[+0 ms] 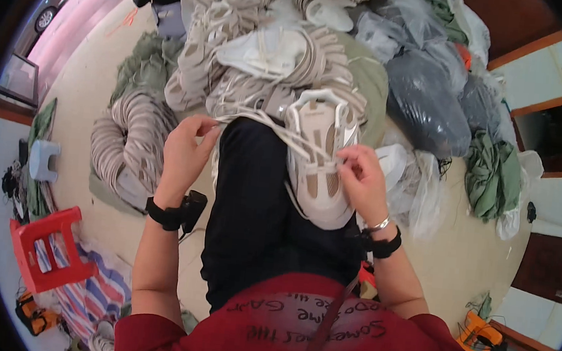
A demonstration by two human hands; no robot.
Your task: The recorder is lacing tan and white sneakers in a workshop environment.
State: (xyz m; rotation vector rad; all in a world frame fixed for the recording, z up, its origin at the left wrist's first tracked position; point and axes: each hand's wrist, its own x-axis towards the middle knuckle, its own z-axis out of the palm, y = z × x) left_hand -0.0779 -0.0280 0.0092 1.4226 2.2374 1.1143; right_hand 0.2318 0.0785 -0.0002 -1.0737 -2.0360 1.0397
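Resting just right of our left knee (249,156), the beige shoe (312,183) should feel light, soft above and firmer at the toe (326,213), where we'd grasp it. Our left hand (188,151), left of that knee, seemingly pinches a lace (284,134); whether our right hand (365,181) grips, we cannot tell.

This looked like a small shoe workshop open to the street: nested beige shoe uppers (331,59) lay heaped at twelve o'clock, another coil of uppers (106,143) at nine, bulging plastic bags (427,108) at two and a green cloth bundle (493,174) at three, all on a pale floor (481,260), with a parked car (55,3) outside at ten
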